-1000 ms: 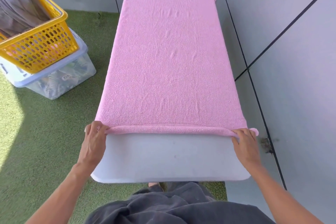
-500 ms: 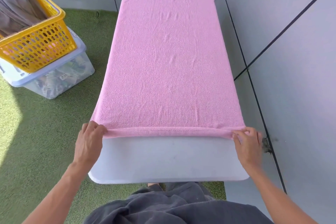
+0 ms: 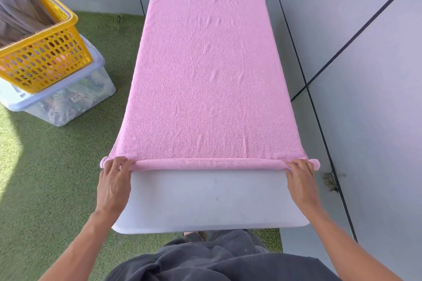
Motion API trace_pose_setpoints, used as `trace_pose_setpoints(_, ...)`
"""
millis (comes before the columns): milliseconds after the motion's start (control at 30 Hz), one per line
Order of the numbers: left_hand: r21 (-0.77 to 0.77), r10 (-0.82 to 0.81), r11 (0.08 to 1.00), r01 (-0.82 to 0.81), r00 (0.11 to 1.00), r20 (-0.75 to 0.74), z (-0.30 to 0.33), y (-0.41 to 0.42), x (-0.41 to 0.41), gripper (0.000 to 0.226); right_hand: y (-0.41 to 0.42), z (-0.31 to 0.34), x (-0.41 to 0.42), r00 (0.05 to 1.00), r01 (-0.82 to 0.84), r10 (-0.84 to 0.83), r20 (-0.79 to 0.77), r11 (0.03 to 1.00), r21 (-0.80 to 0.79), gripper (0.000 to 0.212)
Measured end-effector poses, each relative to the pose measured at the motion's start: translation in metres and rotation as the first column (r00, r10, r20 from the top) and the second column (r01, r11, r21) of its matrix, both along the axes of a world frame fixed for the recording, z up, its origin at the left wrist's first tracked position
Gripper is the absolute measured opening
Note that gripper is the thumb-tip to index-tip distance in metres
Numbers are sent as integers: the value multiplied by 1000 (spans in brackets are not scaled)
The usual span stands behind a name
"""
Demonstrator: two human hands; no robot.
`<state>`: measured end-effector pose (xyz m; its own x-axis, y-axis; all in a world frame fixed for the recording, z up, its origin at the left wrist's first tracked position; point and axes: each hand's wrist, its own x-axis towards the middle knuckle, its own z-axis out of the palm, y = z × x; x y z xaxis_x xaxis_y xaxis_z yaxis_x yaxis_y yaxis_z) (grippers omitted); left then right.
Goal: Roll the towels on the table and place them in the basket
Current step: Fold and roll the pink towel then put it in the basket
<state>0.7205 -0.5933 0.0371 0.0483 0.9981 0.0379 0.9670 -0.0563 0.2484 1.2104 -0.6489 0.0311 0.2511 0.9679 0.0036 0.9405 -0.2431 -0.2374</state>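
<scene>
Two hands work the pink towel [image 3: 205, 80], which lies flat along the bench [image 3: 205, 198]. Left hand [image 3: 113, 183] and right hand [image 3: 300, 179] pinch its near rolled edge at each corner. Soft, light terry will likely sag unless rolled evenly.

No text or label here is legible.

Pink towel [image 3: 205, 75] on white table [image 3: 205, 201]
</scene>
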Motion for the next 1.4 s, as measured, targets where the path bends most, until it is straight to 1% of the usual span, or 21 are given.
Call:
trace_pose_setpoints(67,-25,-1,1000,1,1000,7,4,-4,-3,28,-3,2,4,999,-29,30,14,997,-71,20)
trace_pose_setpoints(133,-114,1,993,-1,1000,3,6,-5,-12,25,-6,8,10,997,-75,76,-4,984,-162,21)
trace_pose_setpoints(200,-241,2,971,8,999,39,7,4,-23,24,-1,19,16,986,-119,88,-143,966,-229,20)
trace_pose_setpoints(300,-406,42,913,46,978,205,14,32,-30,22,18,35,22,912,6,-127,-389,954,-299,22)
trace_pose_setpoints(367,-446,139,895,23,935,327,20,47,-27,21,30,34,22,874,126,-239,-423,952,-279,22)
trace_pose_setpoints(433,-413,202,910,-38,910,362,20,51,-23,19,32,27,14,884,214,-268,-383,960,-178,16)
trace_pose_setpoints(500,-219,123,973,-71,964,236,16,42,-21,15,22,18,2,959,220,-225,-174,974,-46,13)
trace_pose_setpoints(567,-22,16,1000,-14,996,90,10,22,-15,14,5,15,-10,982,186,-188,17,980,65,4)
trace_pose_setpoints(600,32,-21,999,19,998,53,7,11,-11,19,-4,13,-16,986,153,-158,49,983,97,7)
trace_pose_setpoints(667,74,-69,995,67,997,24,2,-8,-4,34,-18,10,-23,995,87,-90,37,993,78,29)
trace_pose_setpoints(700,76,-78,994,77,997,10,-1,-14,-2,40,-21,6,-22,998,50,-52,30,997,61,38)
trace_pose_setpoints(767,58,-79,995,79,997,-2,-3,-12,0,45,-16,3,-18,1000,21,-22,8,999,46,46)
trace_pose_setpoints(900,27,-55,998,54,998,17,1,16,0,34,11,4,-11,996,57,-59,-68,998,-27,35)
trace_pose_setpoints(1000,-21,-59,998,59,998,18,5,25,-7,20,20,10,1,996,13,-24,-86,992,-125,32)
trace_pose_setpoints(1067,-122,-75,990,76,997,13,8,23,-17,20,18,14,14,992,-64,38,-121,975,-214,32)
trace_pose_setpoints(1133,-260,-106,959,109,994,25,9,26,-30,23,18,25,25,974,-150,84,-208,933,-326,26)
trace_pose_setpoints(1200,-425,-63,899,102,992,105,16,38,-34,26,24,39,30,941,-163,7,-338,886,-435,20)
trace_pose_setpoints(1233,-468,-16,879,93,986,167,18,44,-34,27,28,42,30,920,-131,-62,-388,883,-451,21)
trace_pose_setpoints(1300,-450,93,892,37,960,265,21,53,-28,25,35,40,25,895,-2,-168,-413,924,-381,23)
trace_pose_setpoints(1333,-391,127,920,-5,949,288,21,54,-24,21,37,35,20,912,66,-176,-371,955,-290,21)
trace_pose_setpoints(1400,-169,74,985,-42,979,189,17,47,-19,12,30,23,5,974,114,-131,-184,988,-101,13)
